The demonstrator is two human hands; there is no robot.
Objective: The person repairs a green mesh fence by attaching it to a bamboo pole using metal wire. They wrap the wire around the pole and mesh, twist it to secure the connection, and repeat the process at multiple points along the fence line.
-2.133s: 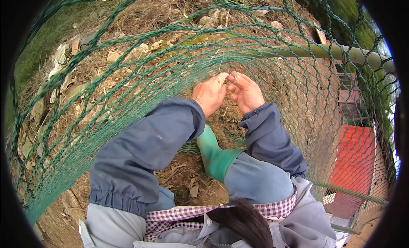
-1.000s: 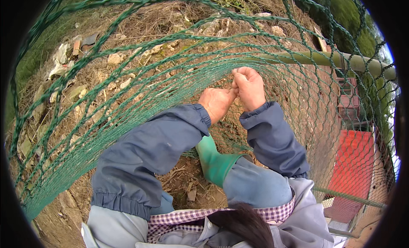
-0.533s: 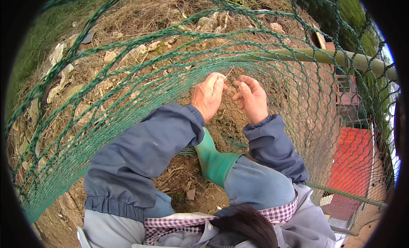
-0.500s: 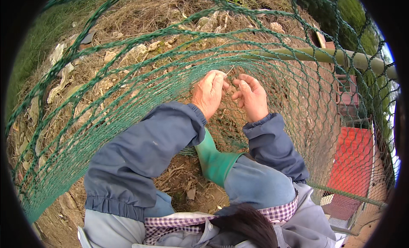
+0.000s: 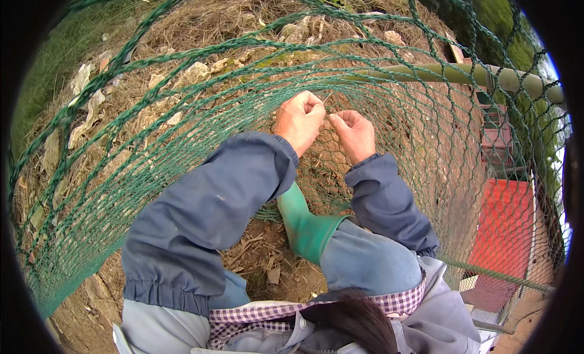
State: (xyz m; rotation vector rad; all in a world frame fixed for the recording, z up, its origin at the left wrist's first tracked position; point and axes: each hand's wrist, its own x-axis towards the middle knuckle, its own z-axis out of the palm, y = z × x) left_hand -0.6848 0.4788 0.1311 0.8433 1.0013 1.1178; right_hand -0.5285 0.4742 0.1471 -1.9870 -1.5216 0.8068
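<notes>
My left hand (image 5: pixel 298 124) is closed in a pinch in front of the green net (image 5: pixel 201 132). From its fingertips a thin pale strand (image 5: pixel 327 99) sticks up; whether it is wire or cord, I cannot tell. Close beside it, my right hand (image 5: pixel 355 135) has thumb and forefinger pressed together. What those fingers hold, if anything, is too small to make out. The net's mesh surrounds both hands, spread wide at the left and gathered densely behind the fingertips.
A pale green pole (image 5: pixel 450 76) runs behind the net from the centre to the right. Below my hands stands my green rubber boot (image 5: pixel 307 232). Stones (image 5: pixel 194 73) and dry grass cover the slope ahead. A red panel (image 5: pixel 502 226) lies beyond the mesh at right.
My right hand has gone from loosely parted fingers to a pinch, close by the left fingertips. The left hand has turned slightly and its fingers have curled tighter around the strand.
</notes>
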